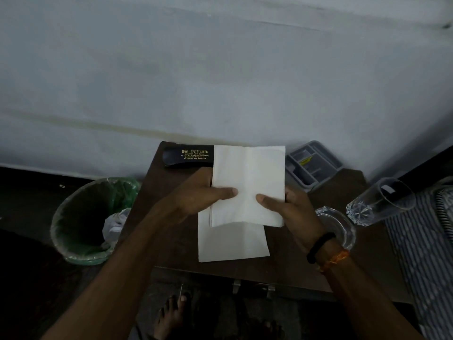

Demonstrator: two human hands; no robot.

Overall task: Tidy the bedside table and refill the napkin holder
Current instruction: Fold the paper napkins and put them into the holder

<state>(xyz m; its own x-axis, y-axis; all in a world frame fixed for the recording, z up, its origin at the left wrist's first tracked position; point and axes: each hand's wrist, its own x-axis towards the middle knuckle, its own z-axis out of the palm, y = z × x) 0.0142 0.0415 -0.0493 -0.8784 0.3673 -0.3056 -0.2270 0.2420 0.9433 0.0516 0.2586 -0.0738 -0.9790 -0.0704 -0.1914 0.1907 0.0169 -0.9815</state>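
I hold a white folded napkin [248,177] above the dark brown bedside table [171,231]. My left hand [196,195] grips its left edge with the thumb on top. My right hand [291,207] grips its right edge the same way. A second white napkin [232,244] lies flat on the table just below the held one, partly covered by it. A grey compartment tray [311,165], possibly the napkin holder, stands at the table's back right corner.
A black spectacle case [187,157] lies at the table's back edge. A clear glass ashtray [343,224] and a tall drinking glass [382,202] stand at the right. A bin with a green liner [90,219] stands on the floor to the left. A patterned bed cover [421,241] borders the right.
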